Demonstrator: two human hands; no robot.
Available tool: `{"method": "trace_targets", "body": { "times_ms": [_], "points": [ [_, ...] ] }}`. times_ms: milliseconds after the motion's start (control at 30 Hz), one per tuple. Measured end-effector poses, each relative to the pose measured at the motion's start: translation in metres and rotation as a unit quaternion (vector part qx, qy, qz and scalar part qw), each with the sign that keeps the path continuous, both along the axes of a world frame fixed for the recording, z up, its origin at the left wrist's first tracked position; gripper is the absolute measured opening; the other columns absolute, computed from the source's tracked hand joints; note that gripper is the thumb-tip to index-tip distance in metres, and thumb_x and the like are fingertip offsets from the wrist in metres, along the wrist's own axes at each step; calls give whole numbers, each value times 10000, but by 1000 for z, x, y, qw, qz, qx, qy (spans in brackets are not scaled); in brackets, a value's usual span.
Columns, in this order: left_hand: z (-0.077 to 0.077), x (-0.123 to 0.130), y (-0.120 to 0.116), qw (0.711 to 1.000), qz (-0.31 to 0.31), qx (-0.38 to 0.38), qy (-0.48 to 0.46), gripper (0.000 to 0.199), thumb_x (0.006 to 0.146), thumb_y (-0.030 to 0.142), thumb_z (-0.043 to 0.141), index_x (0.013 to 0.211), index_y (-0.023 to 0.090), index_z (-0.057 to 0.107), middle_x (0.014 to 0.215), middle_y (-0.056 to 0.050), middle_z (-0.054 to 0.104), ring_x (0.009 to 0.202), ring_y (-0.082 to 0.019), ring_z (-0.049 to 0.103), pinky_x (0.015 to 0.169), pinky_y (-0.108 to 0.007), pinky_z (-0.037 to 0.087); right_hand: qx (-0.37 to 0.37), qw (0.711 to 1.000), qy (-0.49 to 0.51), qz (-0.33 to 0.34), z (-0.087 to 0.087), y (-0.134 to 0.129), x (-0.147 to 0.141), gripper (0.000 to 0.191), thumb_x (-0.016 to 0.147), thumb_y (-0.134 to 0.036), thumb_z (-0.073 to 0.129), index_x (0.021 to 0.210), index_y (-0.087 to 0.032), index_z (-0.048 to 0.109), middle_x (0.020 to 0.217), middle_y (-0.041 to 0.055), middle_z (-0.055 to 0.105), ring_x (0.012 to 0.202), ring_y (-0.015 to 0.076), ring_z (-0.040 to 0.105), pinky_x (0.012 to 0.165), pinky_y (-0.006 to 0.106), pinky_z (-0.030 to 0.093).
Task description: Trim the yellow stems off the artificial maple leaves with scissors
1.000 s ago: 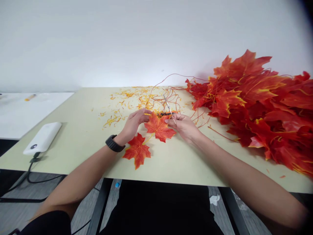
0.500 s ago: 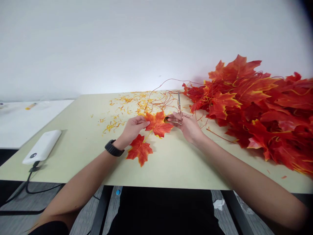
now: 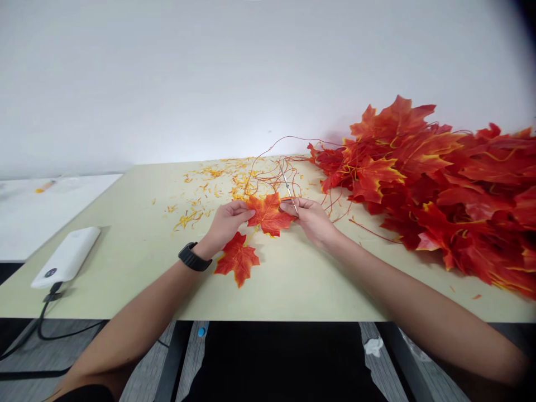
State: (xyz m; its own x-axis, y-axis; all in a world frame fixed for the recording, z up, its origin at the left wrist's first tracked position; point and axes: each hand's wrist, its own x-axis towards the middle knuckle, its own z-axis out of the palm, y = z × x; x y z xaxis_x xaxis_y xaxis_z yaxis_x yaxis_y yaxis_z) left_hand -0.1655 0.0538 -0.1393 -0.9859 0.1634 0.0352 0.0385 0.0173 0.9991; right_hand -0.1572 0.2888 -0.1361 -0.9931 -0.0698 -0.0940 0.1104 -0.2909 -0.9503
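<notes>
An orange-red artificial maple leaf (image 3: 271, 215) with yellow edges is held above the table between both hands. My left hand (image 3: 231, 219) is closed, thumb and fingers pinching the leaf's left side. My right hand (image 3: 312, 220) is closed around a pair of scissors (image 3: 287, 184), whose blades point up and away toward the wall. Its thumb also touches the leaf's right edge. A second red maple leaf (image 3: 239, 258) hangs or lies just below, joined by a thin yellowish stem.
A large heap of red maple leaves (image 3: 452, 190) fills the right side. Tangled thin red vine strands (image 3: 272, 176) lead out of it. Yellow trimmings (image 3: 192, 216) are scattered behind my hands. A white power bank (image 3: 67, 257) with a black cable lies on the left.
My right hand has closed in on the leaf's right edge. The scissors have swung left, from nearly upright to leaning left. My left hand keeps its pinch on the leaf.
</notes>
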Motion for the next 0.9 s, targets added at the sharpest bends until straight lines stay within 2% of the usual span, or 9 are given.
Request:
{"method": "trace_targets", "body": {
  "times_ms": [167, 267, 467, 567, 667, 767, 833, 900],
  "points": [
    [0, 1, 1, 1000, 17, 6, -4, 336, 731, 395, 915, 822, 155, 698, 753, -12, 721, 689, -100, 612, 704, -253, 480, 31, 999, 18, 20, -4, 0, 0, 634, 561, -484, 1009, 637, -201, 447, 893, 25, 696, 853, 158, 617, 809, 312, 500],
    [1, 2, 1, 1000, 6, 5, -5, 348, 740, 407, 918, 849, 156, 704, 753, -12, 720, 687, -101, 615, 703, -253, 477, 36, 999, 29, 14, -6, -1, 0, 619, 561, -468, 1000, 627, -196, 448, 880, 20, 670, 850, 151, 611, 817, 306, 497],
    [3, 6, 2, 999, -31, -5, 10, 393, 782, 467, 904, 827, 161, 662, 717, 1, 671, 669, -98, 588, 692, -250, 469, 43, 998, 38, -2, -7, -1, -2, 574, 549, -417, 971, 612, -200, 443, 731, -17, 562, 741, 122, 526, 757, 285, 451],
    [4, 7, 2, 998, -31, -20, 46, 432, 844, 573, 835, 857, 162, 701, 807, -19, 697, 749, -118, 618, 766, -269, 518, 36, 998, 46, -13, -7, 0, -4, 560, 548, -398, 954, 602, -201, 432, 716, -22, 547, 732, 119, 511, 756, 286, 448],
    [6, 7, -3, 992, -33, -90, 83, 584, 944, 721, 653, 828, 154, 734, 853, -56, 733, 811, -150, 646, 829, -299, 531, 17, 998, 56, -23, -7, 1, -5, 545, 547, -373, 950, 587, -199, 435, 701, -22, 546, 744, 122, 526, 765, 280, 440],
    [8, 6, -8, 972, -108, -169, 124, 697, 995, 773, 530, 798, 154, 784, 893, -101, 771, 889, -187, 682, 896, -327, 529, 11, 997, 60, -42, -8, 4, -7, 511, 543, -321, 952, 591, -194, 459, 692, -34, 541, 713, 102, 494, 725, 259, 395],
    [9, 6, -10, 951, -184, -202, 144, 638, 994, 731, 581, 821, 169, 829, 899, -105, 777, 892, -188, 683, 872, -319, 520, 3, 997, 61, -52, -9, 6, -9, 494, 539, -298, 957, 604, -193, 479, 704, -38, 556, 706, 95, 489, 708, 252, 378],
    [10, 8, -10, 942, -223, -205, 143, 499, 950, 645, 714, 832, 181, 855, 841, -87, 762, 801, -163, 662, 774, -295, 496, -5, 996, 64, -58, -10, 9, -11, 495, 542, -304, 966, 611, -195, 488, 720, -35, 579, 721, 102, 517, 714, 253, 393]
  ]
}}
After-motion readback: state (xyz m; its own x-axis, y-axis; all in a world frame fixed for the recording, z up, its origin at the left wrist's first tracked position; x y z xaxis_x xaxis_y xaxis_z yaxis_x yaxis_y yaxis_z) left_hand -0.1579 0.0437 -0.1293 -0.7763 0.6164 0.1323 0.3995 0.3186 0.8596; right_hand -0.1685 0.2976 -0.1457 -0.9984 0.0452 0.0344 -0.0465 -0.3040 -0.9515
